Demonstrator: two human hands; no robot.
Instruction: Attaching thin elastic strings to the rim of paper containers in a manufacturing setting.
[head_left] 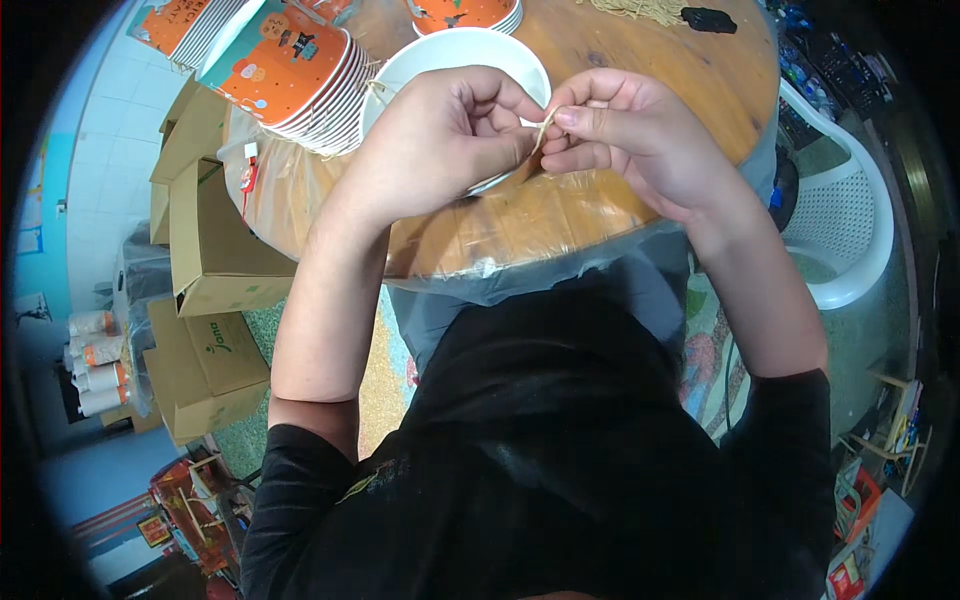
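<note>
Hands, two: left hand (435, 145) and right hand (635, 130), each grip pinching. Tan cord (543, 132), one, between both sets of fingertips; ends hard to make out. White bowl (462, 52), one, partly hidden behind the left hand. Desk (570, 215), one. Orange tub stacks (290, 70), at least three, some cropped above. Black object (709, 20), one, indistinct.

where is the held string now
In the head view, upper centre, the string is held between the left hand and right hand, by the bowl's right edge.
</note>
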